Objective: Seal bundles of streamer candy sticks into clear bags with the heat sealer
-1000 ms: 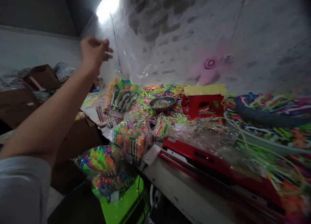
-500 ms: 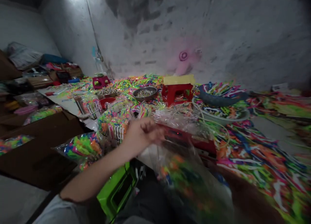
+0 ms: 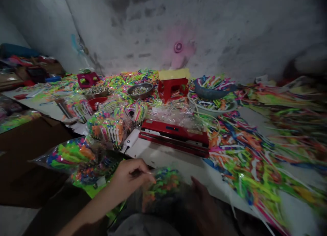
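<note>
In the lower middle, my left hand [image 3: 134, 176] has thumb and fingers pinched together at the edge of a clear plastic bag [image 3: 163, 185] of colourful rubbery pieces. The bag is low over my lap and partly blurred. My right hand [image 3: 204, 200] is a dark smear on the bag's right; its fingers are too blurred to read. Just beyond lies a red bar-shaped bag sealer [image 3: 176, 133] with a small red light, empty clear bags [image 3: 173, 111] heaped behind it. Filled bags [image 3: 74, 152] sit to the left of my left hand.
A cardboard box [image 3: 38, 157] stands at the left. Across the table [image 3: 166, 156] are loose colourful strips [image 3: 245, 161], a metal bowl [image 3: 140, 90], stacked basins [image 3: 214, 91] and a red stool [image 3: 173, 86]. A pink fan [image 3: 178, 47] turns by the wall.
My left hand has come down from over the sealer towards my lap. The filled bag has moved left and lower, uncovering the sealer. The view has swung right, and my right hand now shows.
</note>
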Motion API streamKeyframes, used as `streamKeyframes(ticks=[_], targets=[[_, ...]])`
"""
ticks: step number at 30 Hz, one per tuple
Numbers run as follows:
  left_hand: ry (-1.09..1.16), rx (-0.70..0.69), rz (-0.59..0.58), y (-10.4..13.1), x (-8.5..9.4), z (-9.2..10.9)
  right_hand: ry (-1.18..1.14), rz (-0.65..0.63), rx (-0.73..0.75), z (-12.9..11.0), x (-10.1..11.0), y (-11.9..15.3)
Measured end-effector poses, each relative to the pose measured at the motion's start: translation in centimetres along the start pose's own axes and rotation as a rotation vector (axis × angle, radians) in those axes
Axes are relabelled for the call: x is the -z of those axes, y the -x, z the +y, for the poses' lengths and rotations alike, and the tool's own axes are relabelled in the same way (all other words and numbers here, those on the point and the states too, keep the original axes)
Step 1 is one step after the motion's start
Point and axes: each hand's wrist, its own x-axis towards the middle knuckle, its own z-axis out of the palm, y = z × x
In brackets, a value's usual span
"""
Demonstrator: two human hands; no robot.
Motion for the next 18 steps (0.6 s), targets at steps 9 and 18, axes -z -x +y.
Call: streamKeyframes(ticks=[9, 18], targets=[[0.271, 0.027, 0.121, -0.2, 2.4, -6.4, -0.432, -0.167, 0.307, 1.3, -1.6, -6.6], [0.558, 0.381, 0.082, -0.7, 0.2, -11.0, -0.252, 0.034, 0.128, -3.9, 0.5, -5.3]])
